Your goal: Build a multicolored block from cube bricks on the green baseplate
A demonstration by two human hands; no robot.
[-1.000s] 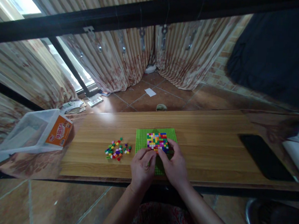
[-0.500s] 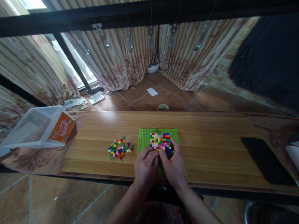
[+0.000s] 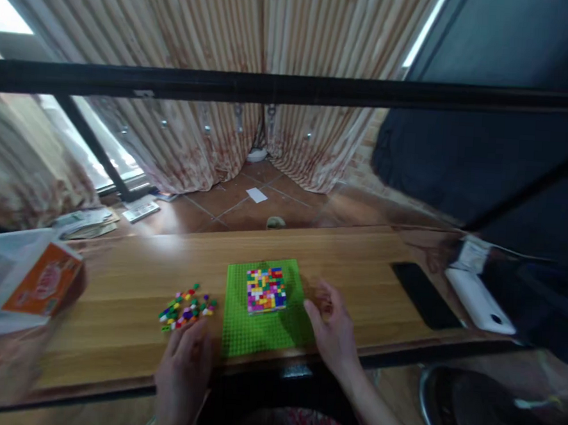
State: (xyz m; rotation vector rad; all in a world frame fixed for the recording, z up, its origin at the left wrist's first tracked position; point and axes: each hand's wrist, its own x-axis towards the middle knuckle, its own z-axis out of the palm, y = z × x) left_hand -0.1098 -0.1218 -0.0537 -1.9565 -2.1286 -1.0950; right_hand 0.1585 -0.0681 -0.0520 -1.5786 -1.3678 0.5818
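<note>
A green baseplate [image 3: 238, 331] lies on the wooden board, and a square block of many-coloured toy bricks [image 3: 266, 290] stands on it. Left of the plate is a loose heap of small toy bricks [image 3: 187, 309]. At the near side of this heap is my left hand [image 3: 185, 370], smeared by motion; its fingertips are too blurred to show whether they hold a brick. My right hand [image 3: 333, 328] hovers at the plate's right edge, thumb apart from the loosely curled fingers, with nothing visible between them.
A clear plastic box with an orange label [image 3: 44, 281] stands at the far left. To the right lie a black phone-like slab [image 3: 426, 295] and a white device [image 3: 480, 301]. A black bar [image 3: 291, 90] crosses beyond the wooden board [image 3: 349, 255].
My hands have come apart from the brick block. The left has moved to the loose bricks, the right to the plate's right edge. The view has shifted right, uncovering the block.
</note>
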